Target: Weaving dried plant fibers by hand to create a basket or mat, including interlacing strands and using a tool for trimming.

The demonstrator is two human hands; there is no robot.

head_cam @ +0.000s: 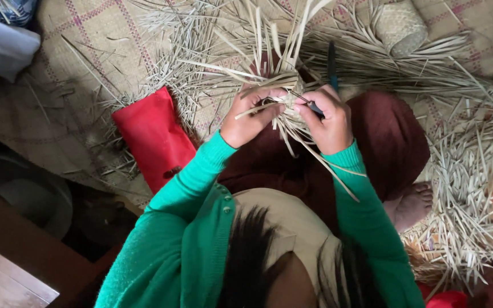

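**Strip weaving held at the lap, over a mat littered with cuttings**

A checked woven floor mat (95, 34) covered the ground, seen from above the seated person. Nearest the camera, green cardigan sleeves (189, 199) ran up to the middle of the frame. There the left hand (249, 117) was clenched on a small, half-woven piece of pale strips (283, 94), apparently steadying it above the dark red skirt (383, 137). The right hand (329, 120) gripped a dark-handled tool (332, 65) just beside the weave, its tip seemingly worked among the strips. A bare foot (415, 202) showed at right. Left of centre lay a plain red pouch (155, 137), unlabelled. Farther off, loose strips (463, 188) fanned around within reach, and a finished small woven basket (397, 25) sat at upper right.
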